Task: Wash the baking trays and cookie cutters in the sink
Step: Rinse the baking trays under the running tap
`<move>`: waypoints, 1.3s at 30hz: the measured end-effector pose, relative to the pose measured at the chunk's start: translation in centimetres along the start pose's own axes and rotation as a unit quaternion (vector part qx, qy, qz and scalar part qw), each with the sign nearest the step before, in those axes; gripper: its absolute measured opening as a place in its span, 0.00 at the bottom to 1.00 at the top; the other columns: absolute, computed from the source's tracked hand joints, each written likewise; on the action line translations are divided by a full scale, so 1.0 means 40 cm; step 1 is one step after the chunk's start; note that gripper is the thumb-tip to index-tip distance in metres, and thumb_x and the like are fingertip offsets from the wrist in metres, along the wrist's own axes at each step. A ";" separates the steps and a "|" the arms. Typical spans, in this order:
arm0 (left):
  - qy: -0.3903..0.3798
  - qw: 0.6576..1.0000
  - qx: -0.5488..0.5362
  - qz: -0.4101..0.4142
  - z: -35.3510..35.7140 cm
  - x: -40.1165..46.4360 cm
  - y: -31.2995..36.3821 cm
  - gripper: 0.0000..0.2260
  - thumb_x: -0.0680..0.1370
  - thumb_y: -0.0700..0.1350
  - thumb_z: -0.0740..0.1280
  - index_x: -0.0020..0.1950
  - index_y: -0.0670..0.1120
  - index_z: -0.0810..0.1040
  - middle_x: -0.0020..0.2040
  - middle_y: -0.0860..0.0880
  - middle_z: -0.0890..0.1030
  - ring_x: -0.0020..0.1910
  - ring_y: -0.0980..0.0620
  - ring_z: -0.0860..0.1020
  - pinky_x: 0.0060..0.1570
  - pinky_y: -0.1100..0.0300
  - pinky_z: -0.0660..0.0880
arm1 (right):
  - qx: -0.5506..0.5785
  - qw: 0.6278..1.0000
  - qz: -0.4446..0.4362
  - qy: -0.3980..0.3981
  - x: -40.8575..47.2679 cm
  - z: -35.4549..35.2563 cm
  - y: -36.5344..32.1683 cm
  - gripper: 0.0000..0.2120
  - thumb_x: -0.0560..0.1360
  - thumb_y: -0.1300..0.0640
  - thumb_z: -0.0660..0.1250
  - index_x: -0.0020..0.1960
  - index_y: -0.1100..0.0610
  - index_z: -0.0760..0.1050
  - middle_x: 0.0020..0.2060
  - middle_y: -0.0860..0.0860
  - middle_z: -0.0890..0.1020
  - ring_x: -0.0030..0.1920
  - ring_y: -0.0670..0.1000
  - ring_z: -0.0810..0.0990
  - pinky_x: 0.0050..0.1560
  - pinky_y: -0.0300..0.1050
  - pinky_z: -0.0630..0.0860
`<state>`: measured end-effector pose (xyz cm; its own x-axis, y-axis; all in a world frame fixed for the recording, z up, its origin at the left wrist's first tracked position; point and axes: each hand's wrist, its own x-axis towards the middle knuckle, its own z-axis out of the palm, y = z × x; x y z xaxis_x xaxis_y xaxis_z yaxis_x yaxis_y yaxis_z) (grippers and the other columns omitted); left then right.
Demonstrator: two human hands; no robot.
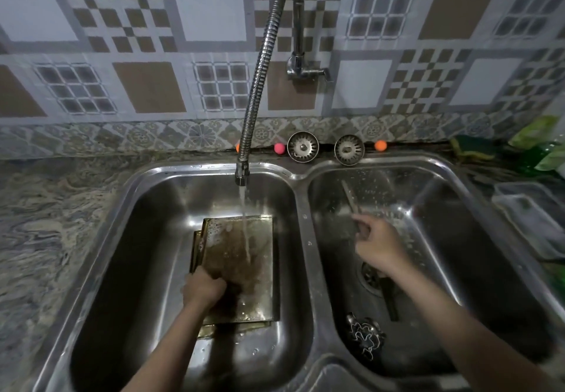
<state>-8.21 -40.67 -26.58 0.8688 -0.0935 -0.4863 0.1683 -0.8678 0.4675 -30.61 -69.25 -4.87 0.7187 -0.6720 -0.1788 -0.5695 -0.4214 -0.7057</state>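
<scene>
Your left hand (204,287) grips one of two stacked, grimy flat metal baking trays (241,257) under the faucet (243,171); your right hand (377,243), right of it, holds something blurred

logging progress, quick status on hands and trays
Left hand grips the top baking tray under running water. Right hand over right basin, pointing, holds nothing. Cookie cutters wait in right basin. Nothing in the way.
</scene>
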 end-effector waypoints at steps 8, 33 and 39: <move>0.048 0.998 0.019 0.034 -0.058 -0.057 0.039 0.08 0.61 0.43 0.65 0.39 0.49 0.78 0.42 0.45 0.80 0.41 0.43 0.80 0.39 0.50 0.80 | -0.103 0.992 -0.061 -0.025 0.048 0.228 0.135 0.27 0.75 0.69 0.60 0.73 0.57 0.64 0.72 0.53 0.67 0.70 0.54 0.66 0.67 0.40 0.65; 0.038 0.963 -0.176 0.202 -0.179 -0.275 0.179 0.19 0.74 0.30 0.62 0.62 0.46 0.73 0.53 0.49 0.79 0.50 0.52 0.78 0.49 0.61 0.74 | 0.075 0.968 -0.195 0.141 -0.003 0.148 -0.038 0.16 0.75 0.63 0.66 0.63 0.57 0.77 0.66 0.51 0.75 0.67 0.50 0.71 0.68 0.45 0.64; 0.089 0.946 -0.180 0.255 -0.212 -0.343 0.277 0.19 0.76 0.33 0.60 0.63 0.48 0.75 0.53 0.52 0.79 0.48 0.58 0.77 0.46 0.70 0.69 | 0.057 0.966 -0.253 0.006 -0.079 0.260 -0.155 0.20 0.77 0.59 0.63 0.69 0.54 0.71 0.70 0.46 0.69 0.71 0.43 0.64 0.71 0.35 0.59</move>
<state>-14.33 -44.88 -8.47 0.9392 -0.3432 -0.0131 -0.1734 -0.5066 0.8446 -25.23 -58.18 -7.05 0.8880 -0.4054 0.2170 -0.0984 -0.6285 -0.7716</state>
